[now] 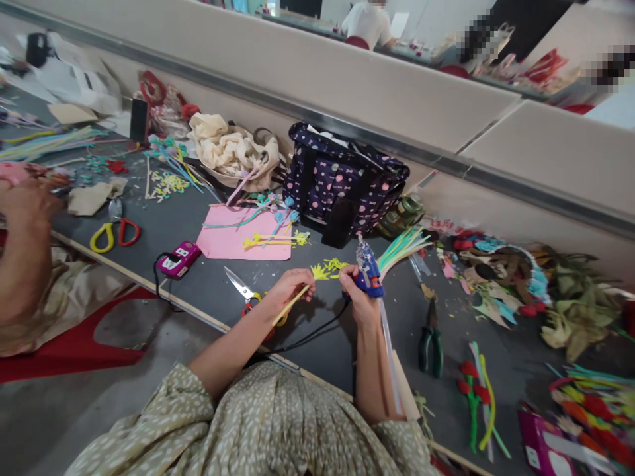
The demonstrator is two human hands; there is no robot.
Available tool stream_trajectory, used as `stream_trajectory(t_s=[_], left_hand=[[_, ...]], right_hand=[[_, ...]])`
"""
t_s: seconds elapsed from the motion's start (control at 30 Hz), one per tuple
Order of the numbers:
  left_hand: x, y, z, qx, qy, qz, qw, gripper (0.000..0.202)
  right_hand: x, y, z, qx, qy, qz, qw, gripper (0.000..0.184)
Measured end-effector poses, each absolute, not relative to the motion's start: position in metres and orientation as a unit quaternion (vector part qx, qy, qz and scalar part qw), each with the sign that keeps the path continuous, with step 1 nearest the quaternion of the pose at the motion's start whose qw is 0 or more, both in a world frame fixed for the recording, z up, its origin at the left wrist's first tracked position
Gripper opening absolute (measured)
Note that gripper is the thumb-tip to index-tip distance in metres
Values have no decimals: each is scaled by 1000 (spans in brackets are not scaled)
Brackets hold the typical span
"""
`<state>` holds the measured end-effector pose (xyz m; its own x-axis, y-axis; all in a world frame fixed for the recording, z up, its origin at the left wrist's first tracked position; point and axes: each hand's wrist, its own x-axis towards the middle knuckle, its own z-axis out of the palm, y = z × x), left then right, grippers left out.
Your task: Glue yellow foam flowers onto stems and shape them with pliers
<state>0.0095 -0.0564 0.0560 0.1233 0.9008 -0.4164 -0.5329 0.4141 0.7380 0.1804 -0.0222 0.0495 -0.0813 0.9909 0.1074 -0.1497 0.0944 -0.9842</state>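
My left hand (294,289) is closed on a thin yellow pipe cleaner (288,309), which slants down across my wrist. Just past those fingertips is a spiky yellow tuft (320,272); whether it joins the stem I cannot tell. In my right hand (361,301) is a blue hot glue gun (368,268), held upright, with a long clear glue stick (388,354) trailing from its lower end. A small heap of short yellow pieces (336,264) lies between my hands. Partly behind my left forearm are scissors (241,287) with red and yellow handles.
A pink sheet (218,231) with pipe-cleaner flowers lies ahead, before a dark patterned bag (342,175). Pliers (430,344) and red pipe-cleaner flowers (476,387) are to my right. A black cord (312,334) crosses the table. Another person's arm (22,251) is at the left.
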Motion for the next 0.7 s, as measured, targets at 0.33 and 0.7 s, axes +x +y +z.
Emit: stream_trajectory(t_s=[0.33, 0.7], left_hand=[[12, -61, 65, 260, 456, 448, 724, 8], [12, -61, 59, 299, 438, 444, 722, 9]], right_hand=[[182, -27, 59, -374, -559, 538, 509, 25], [184, -28, 66, -376, -605, 507, 485, 25]])
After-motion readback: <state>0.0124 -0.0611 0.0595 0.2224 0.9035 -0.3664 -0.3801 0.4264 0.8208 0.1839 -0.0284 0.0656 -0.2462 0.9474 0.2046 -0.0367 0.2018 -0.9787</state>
